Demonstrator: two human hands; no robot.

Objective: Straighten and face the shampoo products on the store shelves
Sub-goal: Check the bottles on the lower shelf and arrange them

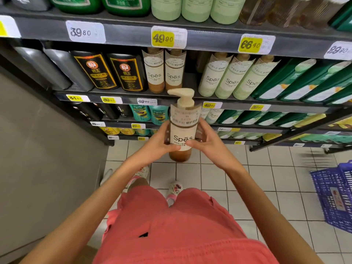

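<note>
I hold an amber Spes pump bottle (182, 128) upright in front of the shelves, its cream label facing me and its pump nozzle pointing left. My left hand (162, 142) grips its left side and my right hand (204, 141) grips its right side. Two matching amber Spes bottles (164, 70) stand on the shelf (122, 97) just above and behind it. A gap lies to their right, before three pale green Spes bottles (228, 77).
Black bottles (110, 71) stand left of the amber ones, dark green bottles (297, 80) far right. Lower shelves hold teal, yellow and green bottles. A grey wall panel (38, 140) is at left. A blue basket (335, 193) sits on the tiled floor at right.
</note>
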